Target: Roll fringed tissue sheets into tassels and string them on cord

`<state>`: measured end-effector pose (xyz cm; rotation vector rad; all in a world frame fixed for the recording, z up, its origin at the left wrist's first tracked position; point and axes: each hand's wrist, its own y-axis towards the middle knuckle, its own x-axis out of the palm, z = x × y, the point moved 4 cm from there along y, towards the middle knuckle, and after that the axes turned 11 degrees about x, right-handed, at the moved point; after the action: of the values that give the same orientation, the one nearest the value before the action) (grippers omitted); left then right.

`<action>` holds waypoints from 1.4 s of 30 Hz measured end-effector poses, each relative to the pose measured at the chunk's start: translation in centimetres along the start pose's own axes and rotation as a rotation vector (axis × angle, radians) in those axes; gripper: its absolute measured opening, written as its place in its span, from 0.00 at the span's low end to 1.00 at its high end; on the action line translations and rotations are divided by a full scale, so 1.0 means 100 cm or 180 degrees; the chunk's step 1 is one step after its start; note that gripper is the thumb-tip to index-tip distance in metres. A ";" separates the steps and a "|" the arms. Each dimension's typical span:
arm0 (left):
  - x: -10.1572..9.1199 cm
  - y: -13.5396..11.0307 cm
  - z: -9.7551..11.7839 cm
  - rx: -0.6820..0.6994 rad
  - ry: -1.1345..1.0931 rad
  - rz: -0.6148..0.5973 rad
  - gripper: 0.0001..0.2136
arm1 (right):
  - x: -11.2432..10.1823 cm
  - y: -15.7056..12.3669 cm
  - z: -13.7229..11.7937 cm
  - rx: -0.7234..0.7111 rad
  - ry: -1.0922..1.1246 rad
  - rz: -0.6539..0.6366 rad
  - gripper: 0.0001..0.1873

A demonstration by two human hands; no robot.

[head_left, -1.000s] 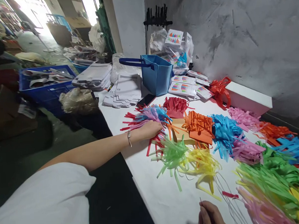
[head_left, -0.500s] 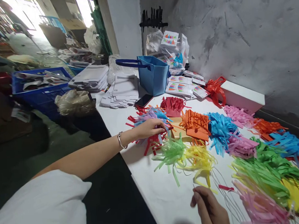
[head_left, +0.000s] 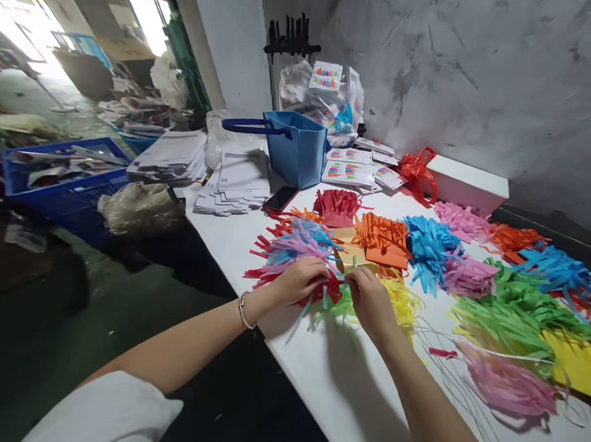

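My left hand [head_left: 306, 278] is closed in a pinch at the near edge of a bunch of red, blue and lilac paper tassels [head_left: 299, 241], gripping a tassel whose strips hang around the fingers. My right hand [head_left: 371, 300] meets it fingertip to fingertip, also pinched; what it holds is too small to make out. A short green strip shows just above the right fingers. Below the hands lie a light green tassel [head_left: 345, 306], partly covered, and a yellow tassel [head_left: 403, 301]. Thin white cord [head_left: 452, 365] lies in loose loops to the right.
Fringed paper bundles in orange [head_left: 384, 239], blue [head_left: 432, 243], green [head_left: 516, 317] and pink [head_left: 508, 375] spread across the right of the white table. Farther back are a blue felt bag [head_left: 296, 151], a phone [head_left: 281, 199], stacked white sheets [head_left: 242, 174] and a white box [head_left: 466, 184].
My right hand has moved up and left from the table's near part to meet my left hand. My left hand has shifted slightly down, and the camera view has turned a little right.
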<state>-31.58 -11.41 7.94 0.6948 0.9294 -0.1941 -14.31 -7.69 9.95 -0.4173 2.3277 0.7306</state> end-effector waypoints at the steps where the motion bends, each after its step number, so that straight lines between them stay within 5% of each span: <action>1: 0.003 -0.004 -0.005 -0.0059 0.0068 -0.0028 0.07 | -0.003 -0.001 0.004 0.0000 -0.0027 0.0077 0.14; 8: 0.004 -0.029 -0.042 -0.0485 0.0636 -0.0239 0.08 | -0.065 -0.006 0.021 0.0128 0.0014 0.1083 0.10; 12: -0.015 -0.030 -0.041 -0.0552 0.0780 -0.0229 0.09 | -0.110 -0.023 0.019 0.0375 0.0477 0.1782 0.07; 15: -0.038 -0.018 -0.008 -0.0553 0.0863 0.0010 0.10 | -0.127 -0.040 0.008 0.0394 0.0901 0.1644 0.04; 19: -0.055 0.017 0.078 -0.0133 0.0534 0.0667 0.12 | -0.129 -0.064 -0.014 0.0289 0.0826 0.0979 0.06; 22: -0.034 0.046 0.138 0.0687 -0.0149 0.0548 0.14 | -0.124 -0.082 -0.025 0.0239 0.1006 0.0491 0.09; 24: -0.011 0.059 0.157 0.0731 -0.0844 0.0418 0.11 | -0.127 -0.095 -0.023 0.0396 0.1254 0.0617 0.09; 28: 0.036 0.063 0.155 -0.0683 -0.3196 0.0317 0.11 | -0.142 -0.124 -0.004 0.1129 0.1433 0.1439 0.06; 32: 0.067 0.054 0.161 -0.1892 -0.4901 0.0495 0.16 | -0.137 -0.143 -0.001 0.1441 0.1102 0.0826 0.07; 42: 0.097 0.055 0.176 -0.2368 -0.5320 0.0498 0.17 | -0.138 -0.152 0.005 0.1866 0.1200 0.0758 0.11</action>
<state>-11.54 -16.86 9.92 -0.2153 -0.6710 -0.1946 3.17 -18.03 12.95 -0.0084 2.8308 0.0412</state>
